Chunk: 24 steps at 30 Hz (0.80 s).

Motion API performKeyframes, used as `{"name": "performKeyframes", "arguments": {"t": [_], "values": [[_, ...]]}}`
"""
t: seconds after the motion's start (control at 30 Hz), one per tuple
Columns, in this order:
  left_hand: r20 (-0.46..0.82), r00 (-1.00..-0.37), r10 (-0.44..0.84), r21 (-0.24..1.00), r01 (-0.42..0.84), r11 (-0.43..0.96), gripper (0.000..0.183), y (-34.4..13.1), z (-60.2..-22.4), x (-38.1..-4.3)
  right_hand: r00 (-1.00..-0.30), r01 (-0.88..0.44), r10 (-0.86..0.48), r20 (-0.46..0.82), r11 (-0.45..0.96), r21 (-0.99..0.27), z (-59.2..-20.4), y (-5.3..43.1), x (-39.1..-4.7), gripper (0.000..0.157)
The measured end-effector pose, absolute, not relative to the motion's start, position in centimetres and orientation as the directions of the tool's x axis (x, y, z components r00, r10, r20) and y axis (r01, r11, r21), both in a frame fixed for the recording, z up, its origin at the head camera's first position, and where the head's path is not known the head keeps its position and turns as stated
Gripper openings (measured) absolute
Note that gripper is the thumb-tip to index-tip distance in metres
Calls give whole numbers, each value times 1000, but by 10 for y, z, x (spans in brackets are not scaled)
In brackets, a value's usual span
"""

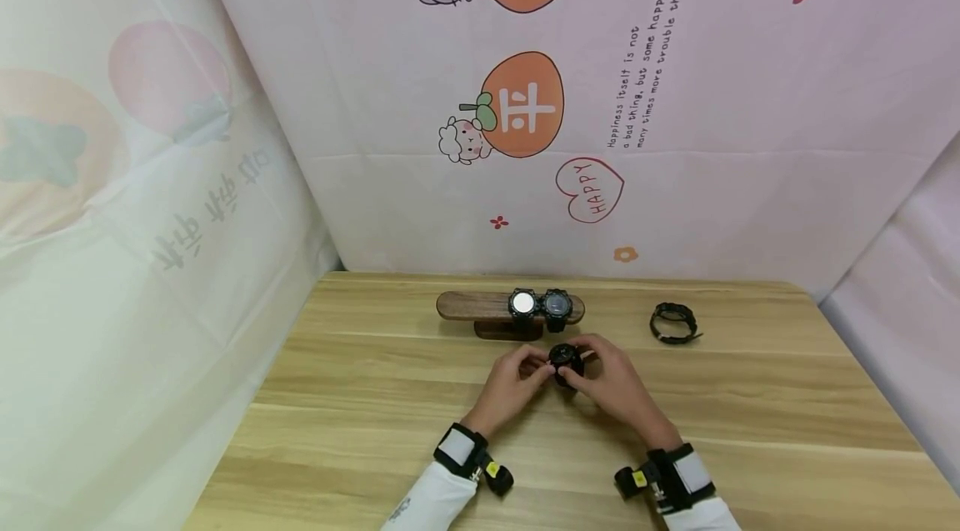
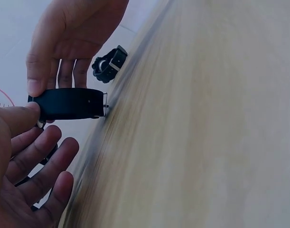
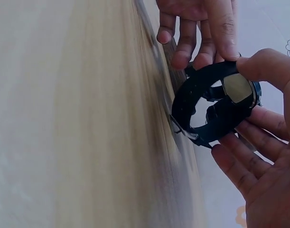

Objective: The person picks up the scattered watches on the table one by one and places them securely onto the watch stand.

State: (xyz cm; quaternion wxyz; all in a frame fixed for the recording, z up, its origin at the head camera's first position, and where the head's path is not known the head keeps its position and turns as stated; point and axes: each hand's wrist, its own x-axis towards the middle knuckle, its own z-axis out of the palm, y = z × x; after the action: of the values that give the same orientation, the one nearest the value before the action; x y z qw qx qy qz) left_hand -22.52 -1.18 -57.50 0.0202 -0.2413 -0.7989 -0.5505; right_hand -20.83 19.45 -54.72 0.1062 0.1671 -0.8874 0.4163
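A black wristwatch [image 1: 565, 354] is between both hands over the table, its strap buckled into a loop. My left hand [image 1: 512, 383] pinches it from the left, thumb at the case edge. From the other side my right hand [image 1: 611, 381] grips it between thumb and fingers. In the right wrist view the shiny case back [image 3: 237, 89] shows inside the loop, the metal buckle [image 3: 182, 133] opposite it. The left wrist view shows the outside of the strap [image 2: 69, 103]; there the left hand's other fingers [image 2: 38, 168] are spread loosely below it.
Just beyond the hands stands a dark wooden watch stand [image 1: 472, 306]. It bears two black watches side by side, one with a bright face [image 1: 522, 303], one with a dark face [image 1: 557, 305]. Another looped black watch [image 1: 675, 313] lies at the back right. Printed cloth [image 1: 420, 206] hangs behind the table.
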Motion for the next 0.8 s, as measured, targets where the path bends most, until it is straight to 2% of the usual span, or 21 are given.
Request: {"name": "performKeyframes", "arguments": {"t": [0.43,0.8], "values": [[359,-863,354,832,468,298,26,-16,-573,-226,-879,-473,-241,412,559,-681,-545,194,-208,39],[408,-836,367,811,517,275,33,-19,-570,-226,-842,-539,-273,466,493,-683,-542,192,-206,44]]}}
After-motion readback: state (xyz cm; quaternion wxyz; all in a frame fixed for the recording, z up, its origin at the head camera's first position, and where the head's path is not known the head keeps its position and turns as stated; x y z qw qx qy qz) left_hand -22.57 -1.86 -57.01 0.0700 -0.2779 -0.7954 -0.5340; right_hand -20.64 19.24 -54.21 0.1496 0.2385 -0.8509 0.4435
